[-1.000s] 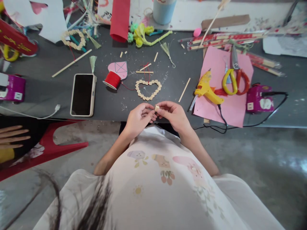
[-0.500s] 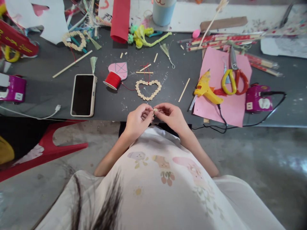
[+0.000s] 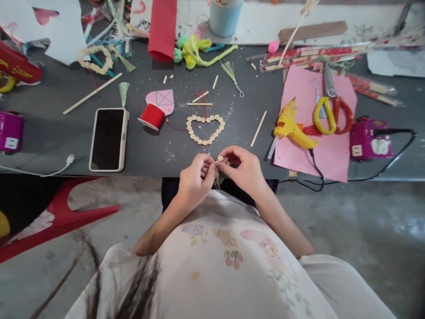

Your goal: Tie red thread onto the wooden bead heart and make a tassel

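Note:
My left hand (image 3: 198,179) and my right hand (image 3: 241,170) meet at the table's front edge, fingertips pinched together. Between them is a small pale flower-shaped piece (image 3: 219,158), pinched by the right fingers. A pale tassel (image 3: 217,180) hangs below the fingertips, and the left fingers close on its thin top end. Just beyond my hands a heart-shaped ring of pale beads (image 3: 206,130) lies flat, with red thread at its top. Left of it sits a spool of red thread (image 3: 152,116) against a pink paper piece (image 3: 161,101).
A phone (image 3: 108,139) lies to the left. On pink paper (image 3: 285,155) at the right rest a yellow glue gun (image 3: 294,126) and scissors (image 3: 327,108). A black cable runs to a purple box (image 3: 370,139). Short sticks (image 3: 258,128) and another tassel (image 3: 232,76) lie about. A blue cup (image 3: 226,17) stands behind.
The view has shifted a little. My hands have turned slightly, so the flower-shaped piece and the hanging tassel now show more clearly between the fingers. Things on the table stay put.

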